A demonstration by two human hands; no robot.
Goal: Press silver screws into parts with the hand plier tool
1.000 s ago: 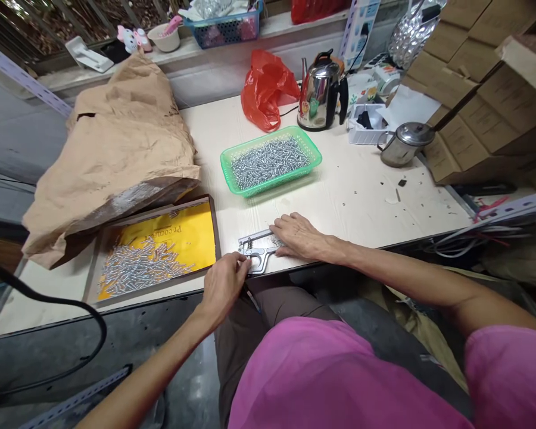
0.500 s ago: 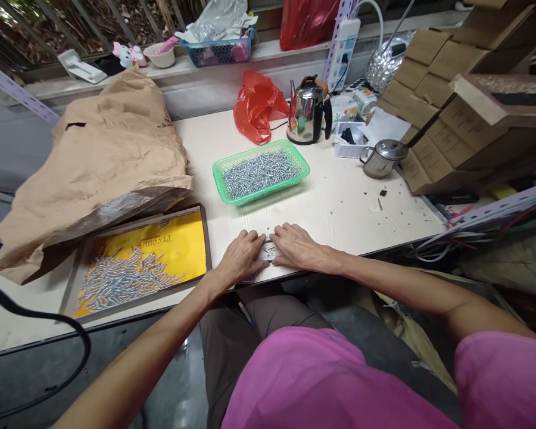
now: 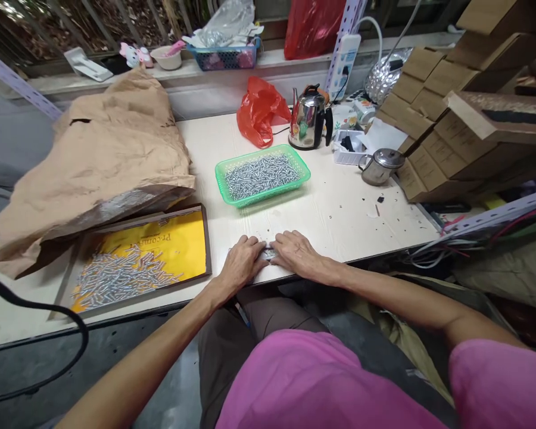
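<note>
Near the table's front edge, my left hand [image 3: 243, 261] and my right hand [image 3: 298, 254] are closed on opposite ends of a small, flat, silvery metal piece [image 3: 269, 254]. Only its middle shows between my fingers, so its exact kind is hidden. Beyond my hands stands a green plastic basket [image 3: 268, 196] filled with short metal pins [image 3: 262, 175]. To the left, a shallow brown tray [image 3: 208, 241] lined with a yellow sheet [image 3: 190, 232] holds a loose heap of longer metal pins [image 3: 116, 277].
Crumpled brown paper [image 3: 111, 137] overhangs the tray's back. Along the rear are a red plastic bag [image 3: 261, 110], an electric kettle [image 3: 307, 122], a white box [image 3: 346, 154] and a lidded metal pot [image 3: 382, 167]. Cardboard boxes [image 3: 455, 143] are stacked at right; a black cable [image 3: 31, 301] loops at left.
The metal piece has shifted slightly between my hands, and less of it shows now. My left fingers have moved a little. The whole view has tilted slightly; the basket and tray stay in place.
</note>
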